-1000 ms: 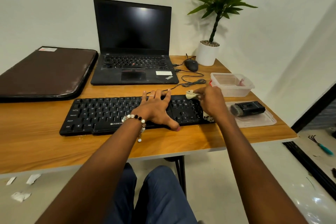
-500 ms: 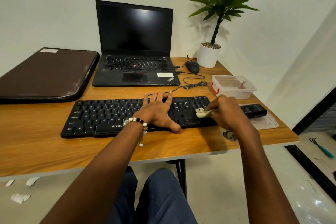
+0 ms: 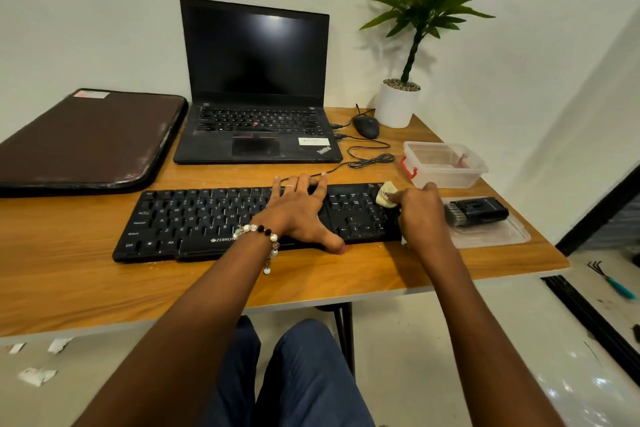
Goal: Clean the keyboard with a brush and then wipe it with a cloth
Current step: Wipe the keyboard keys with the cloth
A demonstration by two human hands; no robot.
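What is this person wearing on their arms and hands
Both forearms are bare, with no sleeves in view. The left wrist carries a bead bracelet of white, clear and black beads with a small dangling charm. A thin silver ring sits on one of the left hand's fingers.

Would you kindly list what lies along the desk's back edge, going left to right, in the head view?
Brown laptop sleeve → open ThinkPad laptop → black mouse → white plant pot.
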